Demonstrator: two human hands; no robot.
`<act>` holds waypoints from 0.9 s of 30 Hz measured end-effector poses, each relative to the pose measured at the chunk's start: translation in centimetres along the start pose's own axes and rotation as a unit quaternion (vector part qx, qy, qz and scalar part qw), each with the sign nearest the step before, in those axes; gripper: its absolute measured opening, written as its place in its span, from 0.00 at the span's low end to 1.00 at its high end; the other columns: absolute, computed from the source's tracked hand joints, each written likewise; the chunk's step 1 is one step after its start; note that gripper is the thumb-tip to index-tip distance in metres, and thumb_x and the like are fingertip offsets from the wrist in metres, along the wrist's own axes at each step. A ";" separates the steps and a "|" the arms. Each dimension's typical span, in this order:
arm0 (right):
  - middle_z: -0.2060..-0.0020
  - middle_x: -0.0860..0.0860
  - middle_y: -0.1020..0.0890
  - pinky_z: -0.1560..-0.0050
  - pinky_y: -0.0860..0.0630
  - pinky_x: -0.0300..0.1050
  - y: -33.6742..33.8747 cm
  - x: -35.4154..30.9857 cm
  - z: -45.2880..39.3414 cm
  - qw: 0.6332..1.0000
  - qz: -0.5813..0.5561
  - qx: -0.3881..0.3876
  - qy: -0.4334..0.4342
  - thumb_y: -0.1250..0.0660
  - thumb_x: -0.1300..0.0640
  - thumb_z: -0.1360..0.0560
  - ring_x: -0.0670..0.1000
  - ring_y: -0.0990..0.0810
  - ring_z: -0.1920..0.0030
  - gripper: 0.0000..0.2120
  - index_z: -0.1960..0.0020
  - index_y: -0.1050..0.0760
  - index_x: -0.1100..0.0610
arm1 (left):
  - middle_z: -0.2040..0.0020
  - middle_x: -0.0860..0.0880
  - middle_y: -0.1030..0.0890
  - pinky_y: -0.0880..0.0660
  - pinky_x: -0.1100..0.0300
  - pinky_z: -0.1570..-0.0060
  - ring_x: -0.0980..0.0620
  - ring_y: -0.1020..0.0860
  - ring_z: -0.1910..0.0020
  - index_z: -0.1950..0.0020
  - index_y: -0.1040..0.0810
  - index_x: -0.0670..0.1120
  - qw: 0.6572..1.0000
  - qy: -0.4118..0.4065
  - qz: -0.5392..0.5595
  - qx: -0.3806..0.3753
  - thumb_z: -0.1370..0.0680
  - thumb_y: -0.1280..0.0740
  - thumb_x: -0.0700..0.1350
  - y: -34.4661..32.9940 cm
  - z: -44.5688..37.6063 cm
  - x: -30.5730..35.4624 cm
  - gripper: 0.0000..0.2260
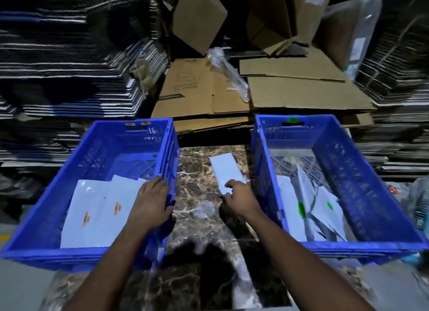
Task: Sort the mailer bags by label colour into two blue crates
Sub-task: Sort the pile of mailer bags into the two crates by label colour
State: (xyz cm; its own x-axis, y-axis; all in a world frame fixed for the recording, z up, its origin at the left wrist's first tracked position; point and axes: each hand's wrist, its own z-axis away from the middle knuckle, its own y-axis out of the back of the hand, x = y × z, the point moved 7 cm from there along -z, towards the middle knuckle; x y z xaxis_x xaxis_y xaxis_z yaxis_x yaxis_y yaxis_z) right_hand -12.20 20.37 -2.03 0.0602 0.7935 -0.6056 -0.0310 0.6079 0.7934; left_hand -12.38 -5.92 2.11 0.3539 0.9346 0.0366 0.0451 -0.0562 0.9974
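Two blue crates stand on a dark marble surface (197, 190). The left crate (46, 222) holds white mailer bags with orange labels (92, 213). The right crate (362, 171) holds white mailer bags with green labels (325, 208). Between the crates lies one white mailer bag (226, 171), plain side up, its label hidden. My right hand (239, 197) pinches the near end of that bag. My left hand (153, 201) rests with straight fingers on the right wall of the left crate.
Flattened brown cardboard boxes (232, 95) are piled behind the crates, with a clear plastic wrap (227, 71) lying on them. Tall stacks of dark flat sheets (65, 67) rise at left and right. Some coloured items (415, 194) sit past the right crate.
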 end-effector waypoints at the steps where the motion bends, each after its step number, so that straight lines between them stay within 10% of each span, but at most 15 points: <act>1: 0.46 0.58 0.17 0.48 0.23 0.49 -1.8 0.7 -0.8 0.999 0.030 -0.033 -0.018 0.37 0.57 0.25 0.60 0.19 0.46 0.16 0.37 0.24 0.56 | 0.27 0.46 0.29 0.41 0.47 0.27 0.45 0.39 0.24 0.29 0.28 0.46 1.000 -0.001 0.014 -0.005 0.28 0.36 0.60 -0.4 0.0 -0.2 0.31; 7: 0.42 0.55 0.29 0.45 0.27 0.51 -8.1 5.1 -3.3 0.968 0.187 -0.164 -0.037 0.34 0.50 0.34 0.60 0.26 0.41 0.19 0.45 0.31 0.55 | 0.23 0.48 0.36 0.46 0.50 0.24 0.48 0.49 0.21 0.24 0.35 0.46 0.999 0.001 0.047 -0.017 0.27 0.42 0.62 -0.8 -0.6 -0.4 0.34; 15: 0.44 0.51 0.23 0.42 0.33 0.55 -8.6 3.8 0.4 0.957 0.285 -0.037 -0.022 0.43 0.45 0.23 0.57 0.28 0.40 0.16 0.42 0.26 0.51 | 0.22 0.50 0.38 0.49 0.52 0.23 0.49 0.53 0.21 0.22 0.39 0.46 0.996 0.005 0.085 -0.003 0.27 0.38 0.59 -1.3 -0.8 -0.2 0.35; 22: 0.51 0.55 0.25 0.56 0.24 0.54 -9.2 3.6 2.8 0.962 0.245 0.019 -0.117 0.29 0.42 0.30 0.59 0.25 0.49 0.20 0.48 0.27 0.57 | 0.23 0.51 0.37 0.49 0.56 0.24 0.51 0.53 0.21 0.23 0.38 0.47 0.992 0.003 0.126 0.021 0.24 0.36 0.57 0.0 -0.5 0.0 0.32; 27: 0.47 0.56 0.23 0.58 0.22 0.50 -9.3 2.9 3.3 0.946 0.313 0.009 -0.080 0.38 0.64 0.25 0.57 0.22 0.48 0.13 0.41 0.30 0.58 | 0.23 0.52 0.36 0.47 0.55 0.24 0.53 0.54 0.21 0.23 0.37 0.49 0.990 0.006 0.136 0.017 0.23 0.36 0.57 0.0 -0.1 0.0 0.30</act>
State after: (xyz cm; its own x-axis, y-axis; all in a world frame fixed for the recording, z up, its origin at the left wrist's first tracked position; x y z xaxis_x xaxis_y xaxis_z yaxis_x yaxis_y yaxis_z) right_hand -8.39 16.91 -10.99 0.1866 0.9824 -0.0002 -0.0942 0.0181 0.9954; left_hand -12.43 -5.85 2.11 0.3456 0.8873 0.3055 -0.0199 -0.3186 0.9477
